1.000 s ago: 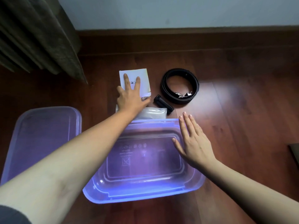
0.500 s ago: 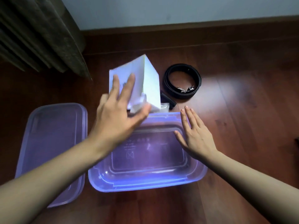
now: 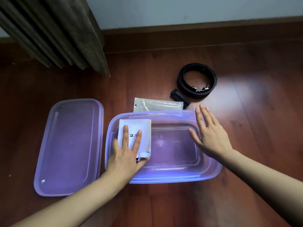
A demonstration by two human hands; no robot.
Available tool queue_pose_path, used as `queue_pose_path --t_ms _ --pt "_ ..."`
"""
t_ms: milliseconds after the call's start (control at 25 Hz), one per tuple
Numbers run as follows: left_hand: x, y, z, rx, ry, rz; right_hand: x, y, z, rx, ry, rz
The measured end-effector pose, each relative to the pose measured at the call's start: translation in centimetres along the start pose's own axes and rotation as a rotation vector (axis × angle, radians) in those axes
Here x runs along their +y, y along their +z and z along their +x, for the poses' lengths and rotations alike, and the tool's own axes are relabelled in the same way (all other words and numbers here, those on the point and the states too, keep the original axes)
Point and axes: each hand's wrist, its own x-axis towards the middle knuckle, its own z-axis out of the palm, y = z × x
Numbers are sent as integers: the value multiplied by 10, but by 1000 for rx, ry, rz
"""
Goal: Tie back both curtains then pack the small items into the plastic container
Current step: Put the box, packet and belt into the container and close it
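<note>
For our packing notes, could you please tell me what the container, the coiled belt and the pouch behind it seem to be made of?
Container: translucent purple plastic, glossy; its base shows through. Belt: black, smooth, probably leather or imitation; shiny metal buckle. Pouch: silvery glossy film, likely foil or plastic; it reflects light.

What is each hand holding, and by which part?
Left hand pinches the white packet by its lower end, inside the container; right hand holds nothing.

Your left hand (image 3: 126, 154) covers part of the print on the white packet (image 3: 142, 130), the container (image 3: 164, 113) veils the near edge of the silver pouch (image 3: 157, 104), and the curtain (image 3: 62, 33) runs past the top edge.
</note>
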Motion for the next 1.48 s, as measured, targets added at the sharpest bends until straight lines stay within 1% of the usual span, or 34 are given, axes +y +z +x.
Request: queue_pose_path --t_ms 80,160,240,320,400,480,520,600,640,720,840,960,1120,1240,1360,1480 --pt "4 -8 -1 -138 -22 -34 0 1 0 2 -1 21" --pt "5 -18 1 -231 -64 -55 1 -2 -1 12 -5 74" --pt "8 -36 -3 -287 -93 -129 4 -7 -2 15 7 221" --pt "12 -62 -4 -227 -38 -130 7 -12 -5 -3 54 430" --pt "14 -84 14 -122 20 -161 9 -14 -6 -19 127 589" --pt "21 -100 52 20 64 -263 11 -11 -6 -16 195 703" --pt "28 -105 77 77 81 -305 13 -9 -6 -9 258 763" --pt "51 -108 131 116 124 -258 14 -7 -5 -12 392 873" --pt "65 -107 155 113 142 -218 14 -6 -6 -7 410 897" --pt "94 -105 198 92 117 -229 15 -5 -7 -1 397 912" --pt "127 -91 245 -13 -44 -346 16 -4 -7 -1 394 930" --pt "145 -77 269 -61 -176 -414 16 -2 -7 -4 407 945" --pt "151 -66 289 -79 -225 -432 17 0 -8 -13 426 965" --pt "153 -66 294 -62 -249 -455 15 0 -7 -22 429 970" --pt "150 -73 297 43 -223 -487 13 -1 -8 -27 424 976" --pt "138 -88 296 103 -177 -596 13 -2 -7 -22 413 970"
